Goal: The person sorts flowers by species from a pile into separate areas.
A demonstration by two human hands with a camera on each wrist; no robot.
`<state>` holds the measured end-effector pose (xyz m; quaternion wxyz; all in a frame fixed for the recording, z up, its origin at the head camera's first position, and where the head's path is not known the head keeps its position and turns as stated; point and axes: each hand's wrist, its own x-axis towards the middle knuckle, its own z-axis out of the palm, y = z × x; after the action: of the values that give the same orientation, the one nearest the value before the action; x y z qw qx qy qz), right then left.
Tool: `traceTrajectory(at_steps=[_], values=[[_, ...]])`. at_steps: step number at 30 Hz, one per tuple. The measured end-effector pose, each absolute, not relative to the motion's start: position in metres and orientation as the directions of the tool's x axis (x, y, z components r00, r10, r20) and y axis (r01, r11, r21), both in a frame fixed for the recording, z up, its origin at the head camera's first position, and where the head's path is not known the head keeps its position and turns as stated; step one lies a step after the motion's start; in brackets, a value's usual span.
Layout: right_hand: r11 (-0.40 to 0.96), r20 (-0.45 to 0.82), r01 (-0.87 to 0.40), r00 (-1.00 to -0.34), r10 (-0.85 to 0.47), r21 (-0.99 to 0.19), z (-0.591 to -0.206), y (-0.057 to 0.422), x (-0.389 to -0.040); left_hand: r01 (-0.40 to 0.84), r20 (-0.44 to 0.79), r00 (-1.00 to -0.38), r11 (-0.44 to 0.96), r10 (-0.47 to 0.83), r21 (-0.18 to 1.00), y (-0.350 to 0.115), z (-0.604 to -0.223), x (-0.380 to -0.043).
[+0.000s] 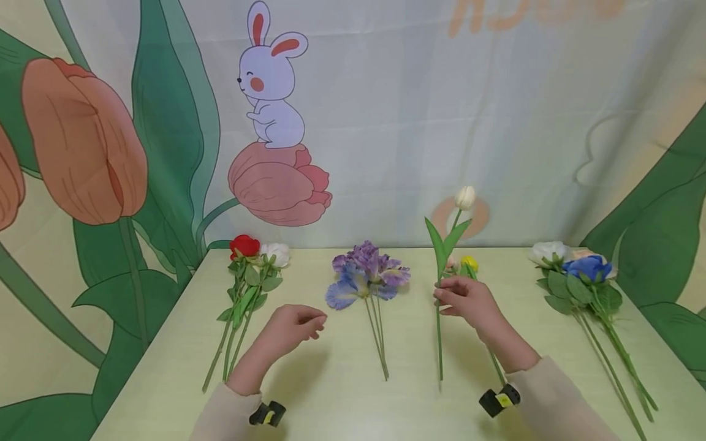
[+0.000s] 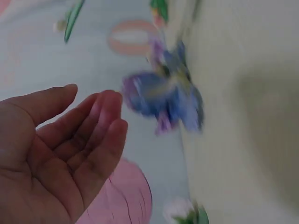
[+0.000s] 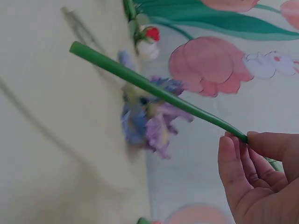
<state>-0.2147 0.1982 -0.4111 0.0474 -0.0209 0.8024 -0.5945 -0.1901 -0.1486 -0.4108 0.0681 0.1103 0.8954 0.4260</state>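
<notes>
My right hand [image 1: 466,300] pinches the green stem of a white tulip [image 1: 465,198] between thumb and fingers, holding it upright above the table. In the right wrist view the lower stem [image 3: 154,88] slants out from the fingertips. My left hand [image 1: 292,331] is raised over the table with loosely bent fingers and nothing in it. Between the hands lies a bunch of purple and blue irises [image 1: 366,272], which the left hand is nearest to. Behind the right hand, partly hidden, lie a yellow flower [image 1: 470,263] and a pinkish one.
At the table's left lie a red rose [image 1: 245,245] and a white flower [image 1: 274,254] with leafy stems. On the right lie a blue rose [image 1: 588,267], a white rose [image 1: 548,252] and a peach flower. A printed cloth [image 1: 375,122] hangs behind the table [image 1: 331,404].
</notes>
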Motion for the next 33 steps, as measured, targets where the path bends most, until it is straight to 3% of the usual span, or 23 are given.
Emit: traceTrajectory(at_steps=[5, 14, 33], values=[[0.353, -0.128, 0.092, -0.988, -0.081, -0.931, -0.428, 0.218, -0.207, 0.069, -0.027, -0.993, 0.767, 0.112, 0.638, -0.195, -0.417, -0.185], [0.423, -0.220, 0.172, -0.973, -0.066, -0.890, -0.451, 0.232, -0.205, -0.051, -0.065, -0.998, 0.877, -0.022, 0.477, -0.252, -0.427, -0.184], [0.529, -0.297, 0.205, -0.950, -0.093, -0.824, -0.473, 0.223, -0.214, -0.217, -0.152, -0.973, 0.919, -0.175, 0.330, -0.260, -0.448, -0.195]])
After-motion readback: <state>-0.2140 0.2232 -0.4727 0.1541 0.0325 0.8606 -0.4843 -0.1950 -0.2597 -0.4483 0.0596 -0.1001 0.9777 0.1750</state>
